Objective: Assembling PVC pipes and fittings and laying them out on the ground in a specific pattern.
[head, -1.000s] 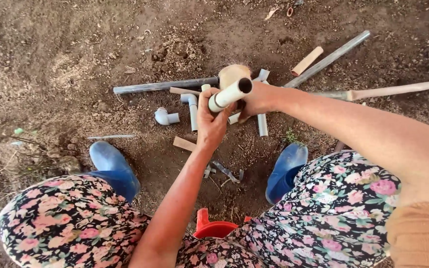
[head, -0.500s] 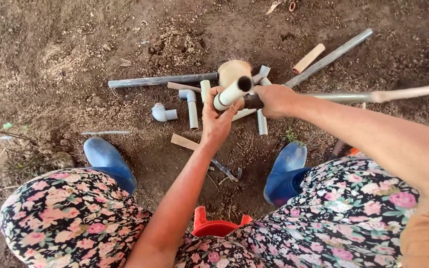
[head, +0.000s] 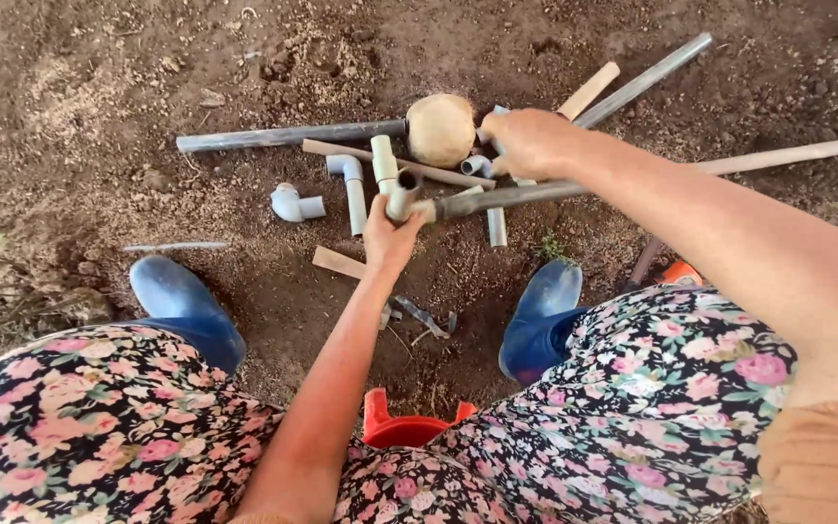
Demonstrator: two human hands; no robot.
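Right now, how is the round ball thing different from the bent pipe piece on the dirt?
The ball is round and tan; the elbow is a bent, pale grey tube. The ball is clearly bigger than the elbow. The ball sits right beside the right hand, among the pipes, while the elbow lies alone farther left, away from both hands. Both rest on the bare soil, and neither is held.

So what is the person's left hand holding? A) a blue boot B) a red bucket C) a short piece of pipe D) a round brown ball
C: the left hand is wrapped around a short pipe piece, raised above the other pipes lying on the dirt.
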